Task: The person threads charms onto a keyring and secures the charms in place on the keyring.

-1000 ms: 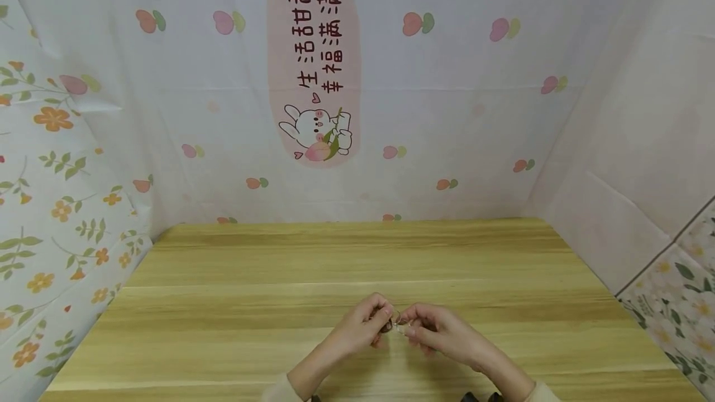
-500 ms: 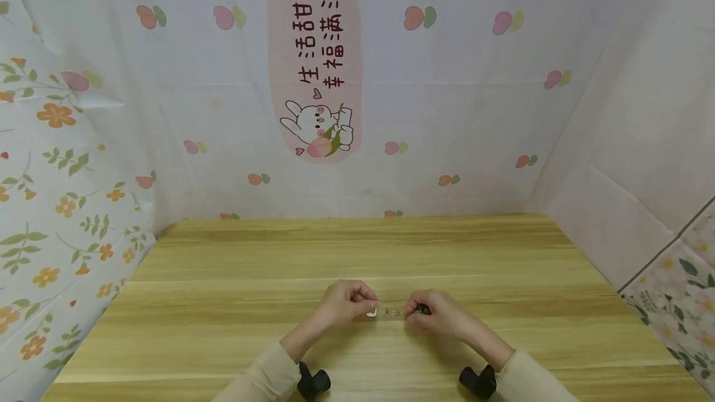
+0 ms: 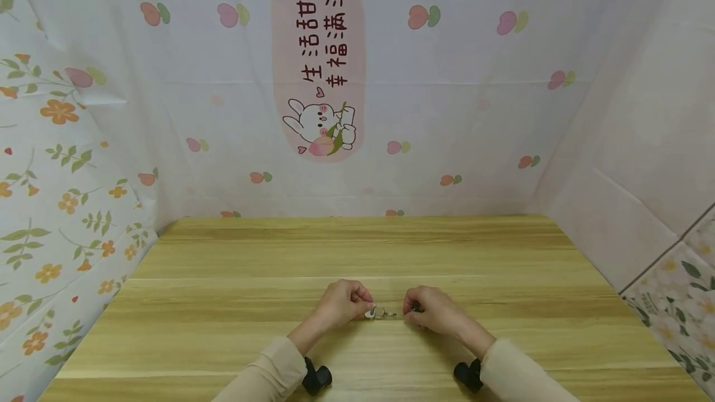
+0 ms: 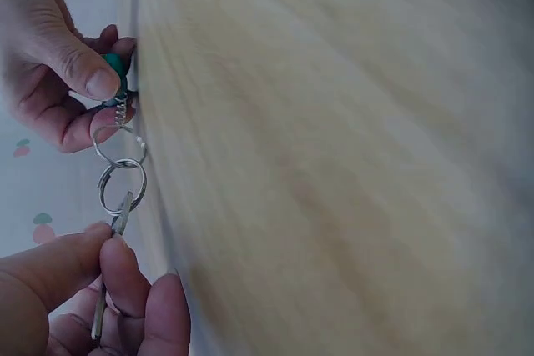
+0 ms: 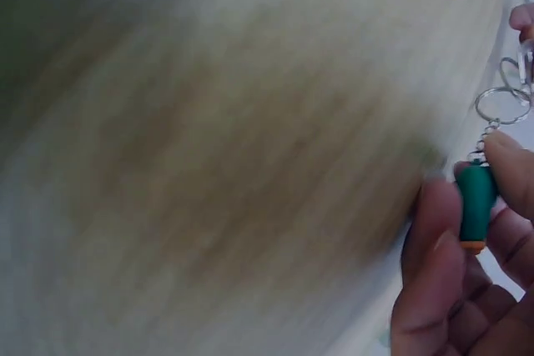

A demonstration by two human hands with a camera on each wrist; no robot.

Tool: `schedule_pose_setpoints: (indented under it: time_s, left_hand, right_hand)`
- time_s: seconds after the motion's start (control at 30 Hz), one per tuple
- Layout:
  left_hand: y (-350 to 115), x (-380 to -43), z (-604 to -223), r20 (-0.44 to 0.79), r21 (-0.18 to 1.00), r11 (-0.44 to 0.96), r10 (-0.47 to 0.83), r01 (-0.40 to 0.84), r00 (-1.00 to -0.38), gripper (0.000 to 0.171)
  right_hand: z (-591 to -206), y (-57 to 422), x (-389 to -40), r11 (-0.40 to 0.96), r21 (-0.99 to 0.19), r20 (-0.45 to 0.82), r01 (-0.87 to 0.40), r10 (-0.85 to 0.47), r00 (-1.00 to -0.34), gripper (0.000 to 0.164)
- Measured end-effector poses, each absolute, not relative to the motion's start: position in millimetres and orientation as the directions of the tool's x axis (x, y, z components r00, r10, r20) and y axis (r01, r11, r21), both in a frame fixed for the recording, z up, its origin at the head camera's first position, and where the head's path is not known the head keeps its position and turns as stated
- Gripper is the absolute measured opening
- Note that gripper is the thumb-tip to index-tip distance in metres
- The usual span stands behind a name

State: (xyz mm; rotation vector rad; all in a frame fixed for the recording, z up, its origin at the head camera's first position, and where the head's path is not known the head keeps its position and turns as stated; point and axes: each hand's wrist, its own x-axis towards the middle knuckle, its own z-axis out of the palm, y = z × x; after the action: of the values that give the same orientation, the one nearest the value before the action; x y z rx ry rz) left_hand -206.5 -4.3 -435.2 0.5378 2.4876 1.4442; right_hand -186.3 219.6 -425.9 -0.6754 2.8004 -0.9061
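Note:
My left hand (image 3: 342, 304) pinches a thin flat metal piece (image 4: 102, 314) between thumb and fingers; the left wrist view shows it edge-on, so its exact kind is unclear. Its tip passes through a silver split ring (image 4: 101, 188). A second metal ring (image 4: 98, 147) is linked to that one, and a short chain (image 4: 122, 112) joins it to a green keychain pendant (image 5: 476, 202) with an orange end. My right hand (image 3: 432, 310) holds this pendant between thumb and fingers. Both hands are apart, with the linked rings strung in a line between them.
Under the hands is a wood-grain table (image 3: 279, 253). A white cloth with fruit prints (image 3: 447, 110) hangs behind it, and a flowered cloth (image 3: 72, 203) hangs at the left. Black wrist mounts (image 3: 317, 377) sit below both forearms.
My hands were close together at the rings one second ago. They have since drawn apart, stretching the rings and chain between them. Over the last half second they have barely moved.

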Motion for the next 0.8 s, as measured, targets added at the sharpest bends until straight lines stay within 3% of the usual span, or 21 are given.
schedule_pose_setpoints:
  time_s: [0.23,0.5,0.8]
  left_hand:
    - [-5.0,-205.4,-437.1,0.018,0.836,0.497,0.4,0.234,-0.916,0.004]
    - [-8.6,-203.0,-437.5,0.039,0.802,0.534,0.403,0.27,-0.914,0.005]
    - [-11.3,-200.4,-436.2,0.099,0.684,0.63,0.42,0.368,-0.902,0.008]
  right_hand:
    - [-425.5,217.5,-182.4,0.811,-0.425,0.059,-0.403,-0.419,-0.906,0.016]
    - [-427.3,224.2,-177.0,0.838,-0.396,0.05,-0.375,-0.388,-0.92,0.019]
    - [-424.3,235.5,-171.8,0.832,-0.429,0.023,-0.353,-0.381,-0.924,0.033]
